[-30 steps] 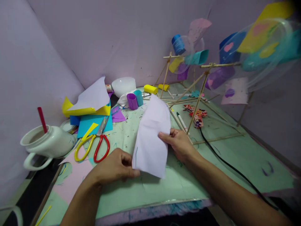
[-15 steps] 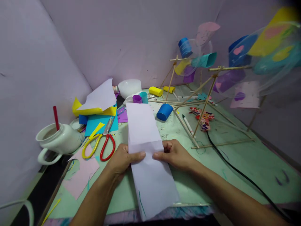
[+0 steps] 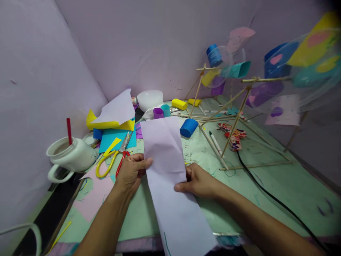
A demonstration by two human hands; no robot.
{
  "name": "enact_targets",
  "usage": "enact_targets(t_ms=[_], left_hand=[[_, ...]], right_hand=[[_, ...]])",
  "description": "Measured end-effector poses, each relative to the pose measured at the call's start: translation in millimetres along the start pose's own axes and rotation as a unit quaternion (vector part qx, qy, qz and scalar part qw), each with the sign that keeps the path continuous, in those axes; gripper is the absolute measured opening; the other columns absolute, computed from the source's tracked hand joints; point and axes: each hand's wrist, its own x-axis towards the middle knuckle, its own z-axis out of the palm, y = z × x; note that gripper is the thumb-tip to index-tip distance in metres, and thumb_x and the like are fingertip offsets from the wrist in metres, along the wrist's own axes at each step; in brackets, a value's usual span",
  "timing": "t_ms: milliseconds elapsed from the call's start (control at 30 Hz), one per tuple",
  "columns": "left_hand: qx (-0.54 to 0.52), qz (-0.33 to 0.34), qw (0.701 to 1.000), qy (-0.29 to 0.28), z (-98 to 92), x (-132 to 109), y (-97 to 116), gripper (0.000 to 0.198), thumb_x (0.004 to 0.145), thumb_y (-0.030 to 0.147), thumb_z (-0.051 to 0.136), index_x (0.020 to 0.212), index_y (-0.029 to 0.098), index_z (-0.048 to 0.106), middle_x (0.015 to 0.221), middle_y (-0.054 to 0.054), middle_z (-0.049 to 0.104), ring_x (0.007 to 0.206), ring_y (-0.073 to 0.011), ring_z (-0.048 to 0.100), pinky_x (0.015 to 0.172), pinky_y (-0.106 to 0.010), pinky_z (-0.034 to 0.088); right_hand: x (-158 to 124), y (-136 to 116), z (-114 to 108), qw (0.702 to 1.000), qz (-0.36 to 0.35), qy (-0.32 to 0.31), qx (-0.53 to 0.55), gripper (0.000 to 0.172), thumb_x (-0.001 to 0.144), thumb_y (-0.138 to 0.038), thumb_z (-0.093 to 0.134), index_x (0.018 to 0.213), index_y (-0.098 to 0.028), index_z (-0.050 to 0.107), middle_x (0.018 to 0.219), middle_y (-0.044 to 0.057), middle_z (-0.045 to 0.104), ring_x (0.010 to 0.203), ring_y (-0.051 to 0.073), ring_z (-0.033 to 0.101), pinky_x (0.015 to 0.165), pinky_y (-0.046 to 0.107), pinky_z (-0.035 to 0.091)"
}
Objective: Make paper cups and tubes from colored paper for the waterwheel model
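Note:
A long folded strip of white paper (image 3: pixel 166 181) with a crease across it runs from mid-table down past the front edge. My left hand (image 3: pixel 133 169) pinches its left edge, thumb on top and fingers beneath. On the right edge, slightly lower, my right hand (image 3: pixel 198 181) grips the paper the same way. Just behind my left hand lie scissors (image 3: pixel 107 164) with one yellow and one red handle, the red one partly covered by that hand. A blue paper tube (image 3: pixel 189 128) rests beyond the strip's far right corner.
At the left stands a white mug (image 3: pixel 77 156) holding a red stick. Coloured sheets (image 3: pixel 114 110) are piled behind the scissors. A stick frame (image 3: pixel 237 124) carrying a wheel with paper cups rises at the right, near a black cable (image 3: pixel 269 192) and a marker (image 3: pixel 215 142).
The crease area has opened out, and the strip now reaches lower past the table edge. My left hand has shifted up and left along the paper; my right hand sits slightly lower.

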Motion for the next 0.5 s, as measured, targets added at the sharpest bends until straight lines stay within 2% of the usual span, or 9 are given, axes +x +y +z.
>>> enact_targets(t_ms=[200,333,400,500], left_hand=[[-0.048,0.039,0.997,0.041,-3.3,14.2,3.3,0.022,0.042,0.012,0.077,0.056,0.013,0.06,0.043,0.006,0.051,0.037,-0.0035,0.043,0.034,-0.014,0.029],[-0.061,0.045,0.997,0.027,1.3,15.6,5.8,0.023,0.042,0.011,0.076,0.056,0.013,0.058,0.042,0.008,0.047,0.032,0.0007,0.03,0.03,-0.012,0.02],[-0.054,0.038,0.998,0.005,4.7,13.7,5.2,0.024,0.043,0.012,0.077,0.062,0.013,0.062,0.045,0.006,0.052,0.034,-0.0016,0.038,0.033,-0.014,0.028],[-0.022,0.013,0.999,-0.025,7.6,12.2,3.8,0.031,0.047,0.016,0.078,0.076,0.011,0.068,0.059,-0.002,0.065,0.049,-0.0121,0.057,0.049,-0.024,0.048]], right_hand=[[0.0,-2.6,-0.8,0.996,-0.005,0.012,-0.091,0.017,0.061,-0.024,0.068,0.058,-0.015,0.054,0.057,-0.001,0.056,0.05,0.011,0.05,0.043,0.02,0.037],[-1.3,-4.8,-4.2,0.993,-0.017,0.026,-0.117,0.016,0.062,-0.025,0.066,0.058,-0.015,0.054,0.056,0.0,0.055,0.05,0.011,0.049,0.043,0.02,0.034],[-2.4,-6.1,-5.7,0.99,-0.014,0.028,-0.135,0.018,0.062,-0.024,0.066,0.054,-0.015,0.052,0.053,-0.001,0.053,0.048,0.011,0.047,0.041,0.02,0.032],[-3.6,-7.3,-7.0,0.99,-0.015,0.027,-0.137,0.019,0.061,-0.025,0.066,0.052,-0.015,0.051,0.052,-0.002,0.053,0.046,0.01,0.047,0.04,0.02,0.03]])
